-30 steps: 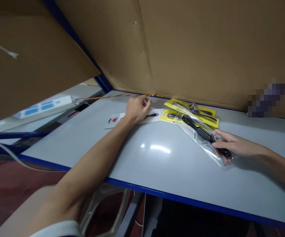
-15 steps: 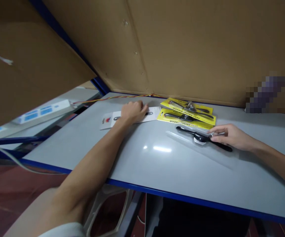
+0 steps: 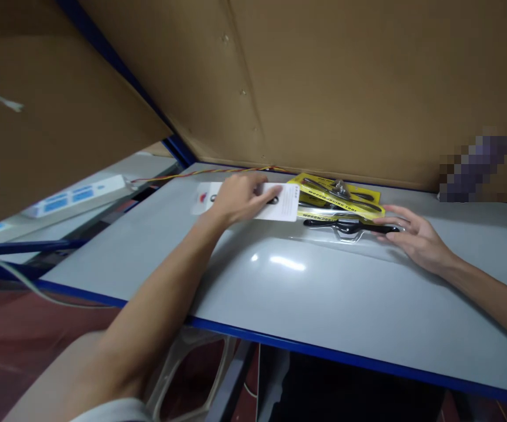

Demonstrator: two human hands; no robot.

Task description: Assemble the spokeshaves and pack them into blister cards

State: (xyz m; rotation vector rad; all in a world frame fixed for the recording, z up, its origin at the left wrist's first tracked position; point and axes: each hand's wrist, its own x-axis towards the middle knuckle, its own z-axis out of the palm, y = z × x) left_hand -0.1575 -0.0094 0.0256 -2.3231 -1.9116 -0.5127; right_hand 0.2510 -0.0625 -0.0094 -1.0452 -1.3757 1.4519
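Note:
My left hand (image 3: pixel 245 198) is closed over a white card pack (image 3: pixel 287 202) with a dark tool partly showing under the fingers. The card's right end overlaps the yellow packs. My right hand (image 3: pixel 418 237) grips the right end of a black spokeshave (image 3: pixel 350 225) in clear plastic packaging, fingers around its handle. This spokeshave lies along the front edge of the yellow packs, touching or overlapping them. A yellow card pack (image 3: pixel 371 196), marked as a woodworking tool, lies on top with a dark spokeshave under its clear cover. Another yellow pack beneath is mostly hidden.
The grey tabletop (image 3: pixel 306 316) has a blue front edge. Brown board walls (image 3: pixel 345 82) rise behind and at left. A white power strip (image 3: pixel 80 196) lies at left, with a red-yellow wire (image 3: pixel 204 172) along the back. A blurred purple object (image 3: pixel 477 170) stands at right.
The white card pack has moved right and slightly back, over the yellow packs. My right hand has pushed the clear-packed spokeshave back and left against them.

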